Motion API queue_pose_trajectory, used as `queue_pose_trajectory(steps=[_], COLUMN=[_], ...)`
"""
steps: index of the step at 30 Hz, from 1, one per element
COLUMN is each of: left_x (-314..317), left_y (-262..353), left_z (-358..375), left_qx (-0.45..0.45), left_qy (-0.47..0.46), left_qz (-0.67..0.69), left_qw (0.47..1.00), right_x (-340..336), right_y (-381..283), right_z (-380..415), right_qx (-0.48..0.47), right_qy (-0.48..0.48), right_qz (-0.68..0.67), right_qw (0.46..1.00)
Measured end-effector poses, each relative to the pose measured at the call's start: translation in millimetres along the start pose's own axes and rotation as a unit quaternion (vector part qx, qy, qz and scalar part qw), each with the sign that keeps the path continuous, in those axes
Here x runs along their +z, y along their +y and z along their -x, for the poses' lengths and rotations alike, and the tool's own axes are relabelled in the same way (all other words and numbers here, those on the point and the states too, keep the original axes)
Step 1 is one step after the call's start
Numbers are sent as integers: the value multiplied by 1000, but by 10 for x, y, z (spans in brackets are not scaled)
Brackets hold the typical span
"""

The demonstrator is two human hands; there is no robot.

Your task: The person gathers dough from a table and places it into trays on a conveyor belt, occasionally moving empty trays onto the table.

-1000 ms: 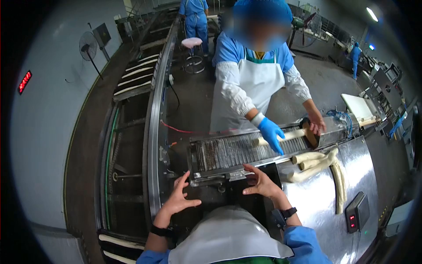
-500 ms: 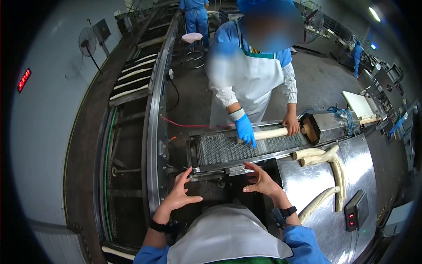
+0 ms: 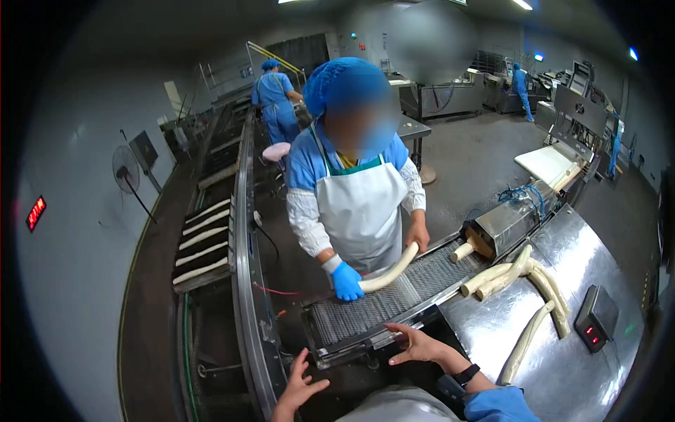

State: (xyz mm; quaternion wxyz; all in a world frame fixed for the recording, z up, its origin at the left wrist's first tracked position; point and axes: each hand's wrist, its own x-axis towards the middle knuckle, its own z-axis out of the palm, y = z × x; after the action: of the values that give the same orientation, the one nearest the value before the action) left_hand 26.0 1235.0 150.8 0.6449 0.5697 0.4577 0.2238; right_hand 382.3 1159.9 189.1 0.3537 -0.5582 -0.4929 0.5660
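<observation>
My left hand (image 3: 302, 385) is raised near the lower left end of the mesh conveyor (image 3: 351, 320), fingers apart and empty. My right hand (image 3: 420, 347) hovers by the conveyor's near edge, its fingers curved but spread, holding nothing. Across the conveyor a co-worker lifts a long dough roll (image 3: 390, 276) above the mesh with a blue-gloved hand and a bare hand. Another dough piece (image 3: 463, 251) sticks out of the metal machine at the right end of the belt.
Several dough rolls (image 3: 524, 344) lie on the steel table (image 3: 464, 320) at right, beside a digital scale (image 3: 596, 318). A rail runs along the left, with trays of dough strips (image 3: 204, 243) beyond it. Other workers stand farther back.
The view has tilted up and shifted. The co-worker has raised the dough roll off the mesh and bent it. Another dough piece now shows at the machine's opening. My hands remain apart and empty.
</observation>
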Motion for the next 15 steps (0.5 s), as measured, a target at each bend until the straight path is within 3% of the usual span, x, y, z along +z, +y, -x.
queue_pose_trajectory(steps=[2, 5, 9, 11, 15], left_x=[18, 52, 9, 2, -87], left_y=[45, 110, -42, -259, -761], left_z=[32, 43, 99, 21, -12], left_qx=[-8, -23, 61, 79, 70], left_qy=[14, 23, 30, 92, 133], left_qz=[35, 50, 140, 285, 424], left_qw=[999, 998, 988, 951, 893], right_x=[-10, -42, -53, -43, -1], right_y=[-11, 42, 68, -17, -190], right_z=[11, 44, 20, 5, 70], right_qx=[-34, -1, -33, -20, 31], right_qy=[-4, 12, 33, 24, 61], right_qz=[10, 11, 55, 49, 94], right_qw=[999, 1000, 997, 998, 993])
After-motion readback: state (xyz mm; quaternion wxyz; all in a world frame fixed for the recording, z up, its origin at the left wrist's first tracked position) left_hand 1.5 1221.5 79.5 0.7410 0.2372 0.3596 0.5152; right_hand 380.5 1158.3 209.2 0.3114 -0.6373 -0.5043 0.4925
